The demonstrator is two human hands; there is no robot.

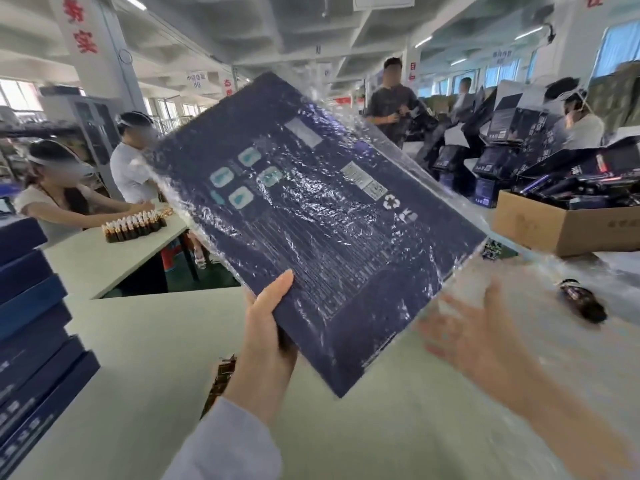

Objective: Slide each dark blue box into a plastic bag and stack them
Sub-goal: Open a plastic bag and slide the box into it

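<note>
A flat dark blue box [311,237] is raised and tilted in front of me, its printed back facing me. A crinkled clear plastic bag [460,188] covers its far and right part, while its near corner is bare. My left hand [266,337] grips the box's lower left edge, thumb on the printed face. My right hand [481,344] is blurred, fingers spread, just right of the box's lower edge and seen through plastic film; it holds nothing that I can make out. A stack of dark blue boxes [31,327] stands at the left on the pale table [145,358].
A small dark wrapped item [581,301] lies on plastic film at the right. A cardboard carton [561,223] of dark packages stands behind it. A brown strip [220,379] lies near my left wrist. Several people work at other tables; one holds rows of small bottles [135,223].
</note>
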